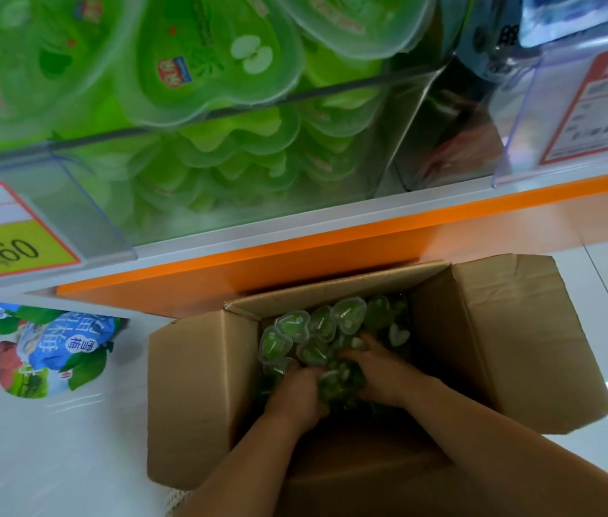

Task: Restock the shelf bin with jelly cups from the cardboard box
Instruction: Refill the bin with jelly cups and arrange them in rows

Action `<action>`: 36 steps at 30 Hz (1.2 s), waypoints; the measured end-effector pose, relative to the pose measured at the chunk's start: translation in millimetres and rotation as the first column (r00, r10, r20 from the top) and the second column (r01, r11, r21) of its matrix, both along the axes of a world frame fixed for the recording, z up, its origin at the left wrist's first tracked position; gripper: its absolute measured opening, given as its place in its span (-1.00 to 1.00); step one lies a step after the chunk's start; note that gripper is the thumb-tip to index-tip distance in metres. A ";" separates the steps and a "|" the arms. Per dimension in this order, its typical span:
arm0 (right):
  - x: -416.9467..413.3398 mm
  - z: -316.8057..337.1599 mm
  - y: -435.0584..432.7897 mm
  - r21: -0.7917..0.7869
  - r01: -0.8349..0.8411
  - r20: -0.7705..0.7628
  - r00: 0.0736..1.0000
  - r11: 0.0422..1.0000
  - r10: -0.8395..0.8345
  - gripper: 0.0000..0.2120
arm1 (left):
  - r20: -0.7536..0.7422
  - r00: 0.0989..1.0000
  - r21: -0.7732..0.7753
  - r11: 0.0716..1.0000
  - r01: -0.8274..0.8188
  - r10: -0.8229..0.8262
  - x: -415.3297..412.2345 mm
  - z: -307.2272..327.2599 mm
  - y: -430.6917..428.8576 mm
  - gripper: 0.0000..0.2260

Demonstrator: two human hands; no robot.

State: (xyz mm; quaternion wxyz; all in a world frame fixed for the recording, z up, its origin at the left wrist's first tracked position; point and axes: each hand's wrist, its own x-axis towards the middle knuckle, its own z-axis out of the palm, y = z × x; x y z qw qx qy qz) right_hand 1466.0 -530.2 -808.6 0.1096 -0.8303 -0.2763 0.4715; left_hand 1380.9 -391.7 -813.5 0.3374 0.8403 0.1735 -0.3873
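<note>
Green jelly cups (317,341) fill the open cardboard box (190,397) on the floor. The left grip (298,393) and right grip (380,375) dig into the pile with their fingers buried, so I cannot tell how closed they are. Above, the clear shelf bin (242,106) holds more.

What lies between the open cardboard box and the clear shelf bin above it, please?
In the head view, only the shelf's white edge and an orange panel separate the cardboard box from the shelf bin.
</note>
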 end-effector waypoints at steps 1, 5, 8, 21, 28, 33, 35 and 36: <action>0.0 -0.1 -0.1 0.000 -0.005 -0.010 1.000 1.000 0.005 -0.39 | -0.006 1.000 -0.003 1.000 -0.004 0.004 -0.1 0.9 0.2 -0.58; 0.1 -2.1 -0.8 0.029 0.026 -0.020 0.999 0.999 -0.026 -0.48 | 0.035 0.999 -0.019 1.000 -0.006 0.007 -5.0 1.1 1.2 -0.58; -0.6 -3.9 -4.9 0.062 0.086 -0.021 0.996 0.994 -0.085 -0.52 | 0.060 0.997 -0.044 0.998 -0.039 0.042 -9.3 1.1 2.0 -0.58; -0.2 68.2 -19.8 0.130 0.171 -0.002 0.985 0.977 -0.172 -0.61 | 0.241 0.968 -0.049 0.997 -0.053 0.063 -4.1 82.3 10.0 -0.54; -2.2 164.2 -19.5 0.259 0.116 0.118 0.981 0.959 -0.151 -0.55 | 0.448 0.894 0.035 0.999 -0.033 0.014 -17.3 172.4 17.8 -0.54; -18.7 247.4 -21.2 0.449 0.073 0.160 0.974 0.890 -0.161 -0.62 | 0.547 0.830 0.138 0.990 0.034 -0.105 -31.7 252.7 27.3 -0.54; -27.0 281.0 -20.1 0.513 0.089 0.143 0.972 0.854 -0.187 -0.63 | 0.614 0.781 0.124 0.991 0.050 -0.116 -36.2 285.7 31.9 -0.52; -30.5 296.0 -19.4 0.523 0.097 0.125 0.974 0.847 -0.189 -0.62 | 0.650 0.752 0.113 0.993 0.046 -0.109 -39.0 302.1 33.9 -0.52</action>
